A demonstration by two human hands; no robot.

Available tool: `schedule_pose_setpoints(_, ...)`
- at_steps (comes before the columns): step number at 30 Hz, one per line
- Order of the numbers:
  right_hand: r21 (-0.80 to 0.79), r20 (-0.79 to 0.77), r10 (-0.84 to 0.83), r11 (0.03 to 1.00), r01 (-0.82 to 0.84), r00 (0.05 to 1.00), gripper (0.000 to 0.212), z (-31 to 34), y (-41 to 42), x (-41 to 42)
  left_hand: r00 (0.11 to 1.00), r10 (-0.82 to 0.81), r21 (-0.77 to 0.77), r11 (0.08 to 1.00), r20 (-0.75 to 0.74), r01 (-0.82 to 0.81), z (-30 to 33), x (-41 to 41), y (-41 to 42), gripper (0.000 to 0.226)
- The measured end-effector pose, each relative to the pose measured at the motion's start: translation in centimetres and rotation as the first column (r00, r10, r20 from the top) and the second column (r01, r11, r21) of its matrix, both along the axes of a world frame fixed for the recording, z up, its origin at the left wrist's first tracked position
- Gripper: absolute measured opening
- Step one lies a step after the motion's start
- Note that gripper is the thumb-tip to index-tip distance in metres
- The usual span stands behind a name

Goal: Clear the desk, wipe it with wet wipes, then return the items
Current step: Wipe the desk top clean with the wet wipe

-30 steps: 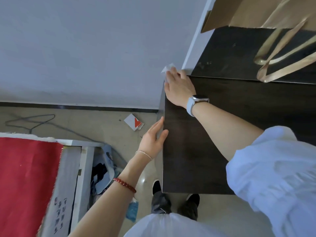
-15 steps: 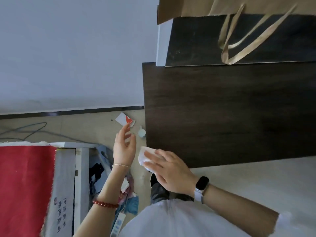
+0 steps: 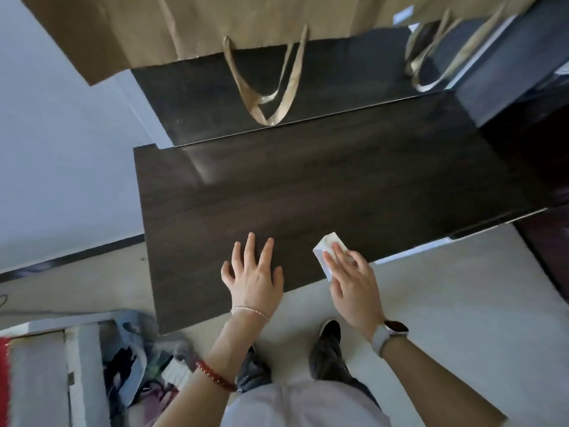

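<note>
Both hands sit at the near edge of the desk (image 3: 308, 186), low in the middle of the frame. The left hand (image 3: 254, 278) lies flat on the dark wood with its fingers straight and spread apart, holding nothing. The right hand (image 3: 354, 285), just to its right, presses a wet wipe (image 3: 326, 251) onto the desk with straight fingers laid over it; whether the thumb curls under the wipe cannot be told. The wipe is a small, pale, folded rectangle, thin and soft-looking, its long axis running from lower right toward upper left of the frame, with one corner poking out beyond the fingertips toward the top of the picture.

The desk is a dark brown slab with a visible wood grain and a faint sheen near its upper left part. Behind it, higher in the frame, stands a raised black shelf (image 3: 215, 97). Two brown paper bags lie on that shelf: a large bag (image 3: 184, 23) at upper middle, its flat paper handles drooping down to the shelf's front edge, and a second bag (image 3: 437, 10) at upper right, blurred, with its handles hanging likewise.

A white smartwatch (image 3: 386, 334) circles the right wrist; a red bead bracelet (image 3: 215, 375) and a thin chain sit on the left arm. At lower left a heap of plastic bags and clutter (image 3: 138, 365) lies on the pale floor.
</note>
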State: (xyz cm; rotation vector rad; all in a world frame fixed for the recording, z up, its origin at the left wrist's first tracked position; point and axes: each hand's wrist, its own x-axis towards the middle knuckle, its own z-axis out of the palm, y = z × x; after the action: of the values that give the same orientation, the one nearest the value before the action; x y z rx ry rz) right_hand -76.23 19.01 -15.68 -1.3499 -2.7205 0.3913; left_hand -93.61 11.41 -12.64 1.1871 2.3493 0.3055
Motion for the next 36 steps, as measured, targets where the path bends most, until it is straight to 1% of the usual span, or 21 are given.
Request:
schedule_pose_setpoints(2, 0.001, -0.002, -0.078, 0.997, 0.078, 0.997, 0.049, -0.1, 2.5, 2.2, 0.998, -0.060, -0.022, 0.998, 0.002, 0.060, 0.2, 2.5, 3.0, 0.055)
schedule_pose_setpoints(5, 0.014, -0.005, -0.171, 0.985, 0.171, 0.985, 0.042, -0.2, 7.2, 6.7, 0.989, -0.145, -0.071, 0.987, 0.007, 0.145, 0.3, 7.1, 8.4, 0.056)
schedule_pose_setpoints(8, 0.003, -0.012, -0.262, 0.965, 0.262, 0.965, 0.050, -0.1, 12.7, 11.4, 0.977, -0.213, -0.097, 0.973, -0.021, 0.210, 0.1, 11.9, 13.8, 0.056)
schedule_pose_setpoints(11, 0.029, 0.018, -0.349, 0.937, 0.348, 0.937, 0.046, -0.1, 18.6, 16.0, 0.966, -0.259, -0.106, 0.961, -0.020, 0.256, -0.4, 16.8, 19.3, 0.056)
schedule_pose_setpoints(14, 0.004, 0.042, -0.410, 0.912, 0.410, 0.911, 0.046, -0.2, 23.8, 19.4, 0.951, -0.307, -0.153, 0.942, -0.040, 0.298, -0.9, 19.9, 23.3, 0.058)
schedule_pose_setpoints(18, 0.000, 0.051, -0.446, 0.895, 0.446, 0.894, 0.051, -0.3, 29.1, 21.5, 0.957, -0.279, -0.183, 0.948, -0.079, 0.261, -1.1, 21.0, 25.0, 0.057)
schedule_pose_setpoints(22, 0.005, 0.050, -0.462, 0.887, 0.462, 0.886, 0.053, 0.4, 33.4, 20.4, 0.947, -0.303, -0.199, 0.940, -0.110, 0.277, -1.2, 20.7, 24.7, 0.057)
schedule_pose_setpoints(23, 0.002, 0.031, -0.456, 0.890, 0.456, 0.890, 0.053, 0.5, 33.6, 19.6, 0.946, -0.304, -0.201, 0.939, -0.113, 0.278, -1.2, 20.7, 24.7, 0.057)
schedule_pose_setpoints(24, 0.003, -0.002, -0.413, 0.911, 0.413, 0.911, 0.054, 0.5, 33.2, 18.7, 0.946, -0.302, -0.199, 0.940, -0.115, 0.276, -1.2, 20.7, 24.7, 0.057)
schedule_pose_setpoints(26, 0.019, -0.079, -0.227, 0.973, 0.229, 0.971, 0.059, 0.1, 30.3, 17.3, 0.946, -0.302, -0.197, 0.941, -0.115, 0.276, -1.3, 20.7, 24.7, 0.057)
schedule_pose_setpoints(27, 0.019, -0.101, -0.139, 0.990, 0.142, 0.985, 0.062, -0.1, 28.4, 17.0, 0.945, -0.308, -0.202, 0.938, -0.114, 0.281, -1.3, 20.6, 24.7, 0.057)
schedule_pose_setpoints(29, -0.009, -0.087, -0.023, 1.000, 0.022, 0.996, 0.066, -0.2, 25.4, 18.1, 0.938, -0.327, -0.204, 0.932, -0.112, 0.301, -1.3, 20.2, 24.5, 0.057)
schedule_pose_setpoints(30, -0.003, -0.070, -0.005, 1.000, 0.005, 0.998, 0.067, -0.1, 24.9, 19.4, 0.933, -0.342, -0.200, 0.928, -0.113, 0.316, -1.3, 19.9, 24.3, 0.057)
schedule_pose_setpoints(31, 0.006, -0.061, -0.043, 0.999, 0.044, 0.997, 0.066, 0.0, 25.1, 20.9, 0.928, -0.354, -0.194, 0.924, -0.115, 0.328, -1.3, 19.7, 24.2, 0.057)
schedule_pose_setpoints(32, -0.009, -0.056, -0.146, 0.989, 0.146, 0.988, 0.063, 0.1, 25.6, 22.2, 0.926, -0.359, -0.189, 0.924, -0.117, 0.334, -1.4, 19.4, 24.1, 0.057)
schedule_pose_setpoints(34, -0.065, -0.035, -0.413, 0.910, 0.410, 0.910, 0.052, 0.5, 26.7, 23.7, 0.922, -0.370, -0.173, 0.921, -0.113, 0.348, -1.3, 19.2, 23.9, 0.057)
schedule_pose_setpoints(35, -0.086, -0.026, -0.501, 0.863, 0.498, 0.865, 0.049, 0.6, 26.9, 23.6, 0.922, -0.372, -0.163, 0.921, -0.107, 0.353, -1.2, 19.2, 23.9, 0.056)
schedule_pose_setpoints(36, -0.090, -0.023, -0.534, 0.843, 0.531, 0.845, 0.047, 0.9, 26.6, 22.7, 0.924, -0.370, -0.151, 0.923, -0.096, 0.354, -1.1, 19.2, 23.9, 0.055)
